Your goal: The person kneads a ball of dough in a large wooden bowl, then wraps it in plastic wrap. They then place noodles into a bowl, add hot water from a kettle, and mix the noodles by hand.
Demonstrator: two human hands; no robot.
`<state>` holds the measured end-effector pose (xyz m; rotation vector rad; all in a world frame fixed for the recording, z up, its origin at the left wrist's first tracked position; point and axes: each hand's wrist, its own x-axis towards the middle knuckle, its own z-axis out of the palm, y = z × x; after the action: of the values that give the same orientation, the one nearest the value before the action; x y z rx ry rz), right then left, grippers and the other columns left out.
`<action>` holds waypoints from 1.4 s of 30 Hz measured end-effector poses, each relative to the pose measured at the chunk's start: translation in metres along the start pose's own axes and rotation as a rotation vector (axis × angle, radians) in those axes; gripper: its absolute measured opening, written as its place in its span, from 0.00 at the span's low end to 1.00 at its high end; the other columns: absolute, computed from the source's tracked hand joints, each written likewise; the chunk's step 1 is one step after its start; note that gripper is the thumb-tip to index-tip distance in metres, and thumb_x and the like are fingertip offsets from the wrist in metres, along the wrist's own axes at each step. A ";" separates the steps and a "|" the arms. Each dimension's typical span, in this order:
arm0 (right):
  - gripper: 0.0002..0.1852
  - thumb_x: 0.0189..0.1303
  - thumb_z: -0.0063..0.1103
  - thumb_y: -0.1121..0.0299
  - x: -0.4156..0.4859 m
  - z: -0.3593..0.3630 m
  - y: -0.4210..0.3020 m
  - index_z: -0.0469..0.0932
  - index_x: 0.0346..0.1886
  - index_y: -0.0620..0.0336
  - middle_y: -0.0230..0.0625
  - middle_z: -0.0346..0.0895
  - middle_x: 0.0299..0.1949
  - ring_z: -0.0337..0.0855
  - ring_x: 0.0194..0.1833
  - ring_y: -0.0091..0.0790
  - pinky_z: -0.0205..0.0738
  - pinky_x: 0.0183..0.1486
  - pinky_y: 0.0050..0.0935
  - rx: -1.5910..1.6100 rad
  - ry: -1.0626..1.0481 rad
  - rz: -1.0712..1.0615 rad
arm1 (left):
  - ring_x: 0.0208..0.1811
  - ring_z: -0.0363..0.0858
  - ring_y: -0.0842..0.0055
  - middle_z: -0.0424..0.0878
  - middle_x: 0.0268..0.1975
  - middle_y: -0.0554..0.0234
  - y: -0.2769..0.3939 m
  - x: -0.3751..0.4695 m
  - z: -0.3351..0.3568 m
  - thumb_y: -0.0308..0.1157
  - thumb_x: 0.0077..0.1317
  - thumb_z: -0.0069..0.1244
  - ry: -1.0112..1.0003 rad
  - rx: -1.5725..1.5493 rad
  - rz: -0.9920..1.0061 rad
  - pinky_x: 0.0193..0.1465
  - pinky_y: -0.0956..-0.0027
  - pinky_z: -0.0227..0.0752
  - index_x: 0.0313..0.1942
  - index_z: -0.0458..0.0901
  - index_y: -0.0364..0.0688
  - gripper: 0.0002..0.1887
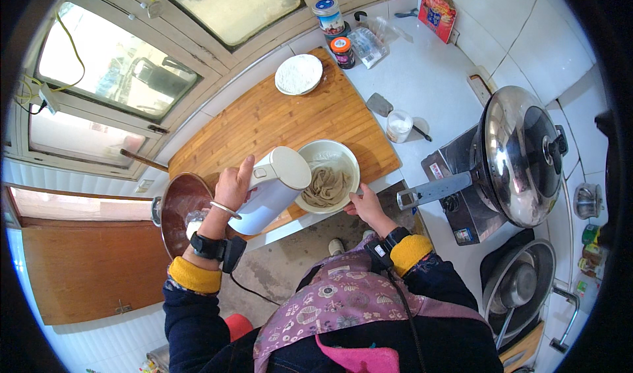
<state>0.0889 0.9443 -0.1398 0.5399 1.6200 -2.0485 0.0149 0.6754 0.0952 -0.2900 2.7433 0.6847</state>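
Observation:
My left hand (pixel 235 187) grips the handle of a white electric kettle (pixel 269 195), which leans toward a white bowl (pixel 352 150) at the near edge of the wooden board. Inside the bowl lies a crumpled, greyish-brown soft mass (pixel 326 187), perhaps a soaked food sheet or cloth. Whether water is running from the kettle cannot be seen, as its lid side faces me. The fingers of my right hand (pixel 368 206) hold the bowl's near right rim.
A wooden board (pixel 257 120) carries a bowl of white powder (pixel 298 74). A brown basin (pixel 185 205) stands left. To the right are a salt-like jar (pixel 398 126), a lidded wok (pixel 519 155) with its handle jutting toward me, and a sink (pixel 544 259). Several jars (pixel 342 51) stand behind.

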 end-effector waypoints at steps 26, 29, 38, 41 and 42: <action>0.21 0.68 0.51 0.70 0.004 -0.001 0.001 0.64 0.62 0.66 0.45 0.82 0.36 0.87 0.29 0.33 0.83 0.28 0.29 -0.035 0.030 -0.019 | 0.11 0.71 0.74 0.71 0.09 0.61 -0.022 0.006 0.008 0.60 0.73 0.34 -0.003 -0.282 0.054 0.20 0.66 0.66 0.14 0.78 0.34 0.40; 0.21 0.69 0.52 0.70 0.003 0.002 0.000 0.64 0.62 0.66 0.44 0.81 0.37 0.86 0.30 0.33 0.83 0.30 0.29 -0.053 0.049 -0.009 | 0.10 0.67 0.78 0.71 0.10 0.63 -0.035 0.005 0.008 0.59 0.73 0.34 0.018 -0.408 0.098 0.15 0.71 0.60 0.14 0.78 0.34 0.39; 0.19 0.60 0.58 0.67 -0.034 0.028 -0.035 0.75 0.55 0.56 0.43 0.77 0.45 0.81 0.47 0.47 0.75 0.46 0.42 -0.850 0.327 -0.495 | 0.10 0.66 0.79 0.73 0.12 0.62 -0.095 0.014 -0.006 0.56 0.75 0.33 0.204 -0.809 0.020 0.14 0.73 0.56 0.17 0.79 0.36 0.37; 0.19 0.61 0.58 0.65 -0.024 0.056 -0.044 0.75 0.55 0.55 0.42 0.77 0.46 0.79 0.50 0.47 0.75 0.50 0.43 -1.178 0.086 -0.522 | 0.08 0.64 0.82 0.70 0.12 0.67 -0.114 0.021 0.003 0.54 0.75 0.33 0.280 -0.942 0.063 0.10 0.75 0.51 0.17 0.74 0.42 0.33; 0.19 0.61 0.57 0.64 -0.017 0.065 -0.044 0.75 0.56 0.53 0.44 0.74 0.52 0.77 0.52 0.51 0.74 0.52 0.46 -1.246 0.016 -0.388 | 0.09 0.64 0.82 0.71 0.13 0.66 -0.120 0.023 0.006 0.52 0.76 0.33 0.298 -0.965 0.058 0.11 0.76 0.52 0.18 0.74 0.41 0.31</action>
<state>0.0757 0.8911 -0.0804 -0.2309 2.6811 -0.8326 0.0266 0.5719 0.0313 -0.5382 2.4451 2.0878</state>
